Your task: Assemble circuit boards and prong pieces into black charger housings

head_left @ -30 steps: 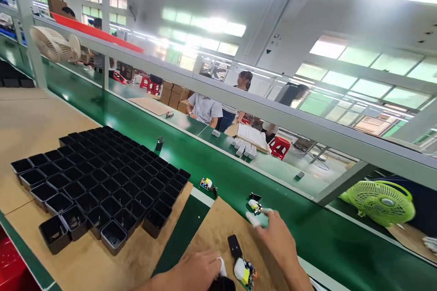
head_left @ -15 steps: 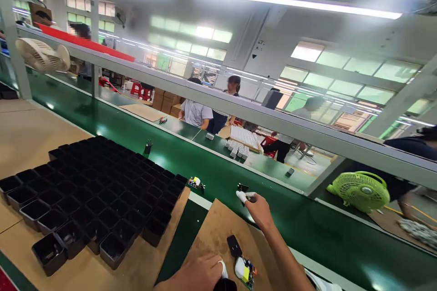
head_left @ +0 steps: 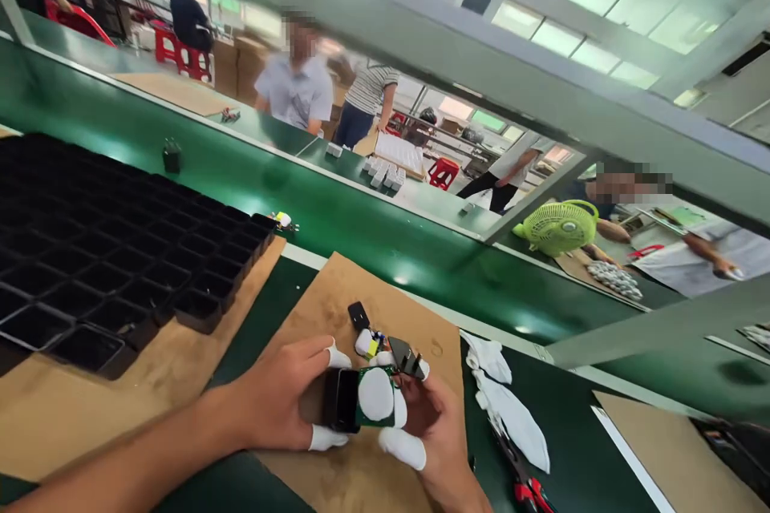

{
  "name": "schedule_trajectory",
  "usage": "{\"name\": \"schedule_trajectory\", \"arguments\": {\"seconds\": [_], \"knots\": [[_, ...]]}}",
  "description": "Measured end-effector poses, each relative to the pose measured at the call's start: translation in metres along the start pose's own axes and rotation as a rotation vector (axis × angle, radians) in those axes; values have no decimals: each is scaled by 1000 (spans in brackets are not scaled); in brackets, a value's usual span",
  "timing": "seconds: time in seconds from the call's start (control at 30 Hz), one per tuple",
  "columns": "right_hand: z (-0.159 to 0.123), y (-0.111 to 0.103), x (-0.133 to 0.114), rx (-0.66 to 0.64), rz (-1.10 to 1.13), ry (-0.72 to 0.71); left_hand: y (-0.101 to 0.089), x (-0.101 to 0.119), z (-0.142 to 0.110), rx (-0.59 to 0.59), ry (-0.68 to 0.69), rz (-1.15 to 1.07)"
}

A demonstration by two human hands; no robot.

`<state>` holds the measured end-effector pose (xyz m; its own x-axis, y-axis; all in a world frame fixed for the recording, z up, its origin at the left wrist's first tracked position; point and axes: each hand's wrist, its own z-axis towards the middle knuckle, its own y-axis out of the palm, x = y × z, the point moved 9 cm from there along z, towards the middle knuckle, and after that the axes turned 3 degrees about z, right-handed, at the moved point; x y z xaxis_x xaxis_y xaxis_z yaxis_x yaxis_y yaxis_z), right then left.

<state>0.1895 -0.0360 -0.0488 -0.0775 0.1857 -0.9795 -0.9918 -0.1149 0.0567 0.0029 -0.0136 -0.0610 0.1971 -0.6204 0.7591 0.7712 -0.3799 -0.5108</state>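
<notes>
My left hand (head_left: 282, 393), with white covers on its fingertips, grips a small black open box (head_left: 340, 401) between thumb and fingers above the cardboard. At the box's open side, my right hand (head_left: 442, 433) holds a green circuit board (head_left: 376, 399) with a round white pad on its face. A black plug plate with metal pins (head_left: 407, 358) sits at that hand's fingers, beside the board. Whether the board has entered the box is unclear. Just beyond my hands, a black plate (head_left: 358, 317) and another circuit board (head_left: 366, 343) lie on the cardboard.
Many black boxes (head_left: 198, 309) stand in rows at left. The green conveyor belt (head_left: 337, 232) carries a black adapter (head_left: 172, 155) and a circuit board (head_left: 284, 220). White gloves (head_left: 511, 409) and red-handled pliers (head_left: 526, 485) lie at right. A green fan (head_left: 559, 226) and people are beyond.
My right hand has come back from the belt to my left hand, now with the circuit board. The black box has come fully into view. The view has swung right and down.
</notes>
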Motion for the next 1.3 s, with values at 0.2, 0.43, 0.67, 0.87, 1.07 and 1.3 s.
{"name": "schedule_trajectory", "arguments": {"seconds": [0.2, 0.43, 0.67, 0.87, 1.07, 1.3], "knots": [[-3, 20, -26, -146, -165, -117, -9, 10, -5, 62, 70, 58], [-7, 17, -29, -160, -360, -128, -10, 12, -5, 38, 62, 62], [-14, 17, -29, -176, -491, -180, -12, 14, -5, 44, 60, 87], [-8, 30, -35, -224, -519, -191, -7, 11, -7, 12, 55, 113], [-4, 36, -38, -247, -533, -177, -8, 12, -6, 2, 58, 88], [-3, 44, -36, -260, -582, -223, -6, 11, -7, 22, 61, 112]]}}
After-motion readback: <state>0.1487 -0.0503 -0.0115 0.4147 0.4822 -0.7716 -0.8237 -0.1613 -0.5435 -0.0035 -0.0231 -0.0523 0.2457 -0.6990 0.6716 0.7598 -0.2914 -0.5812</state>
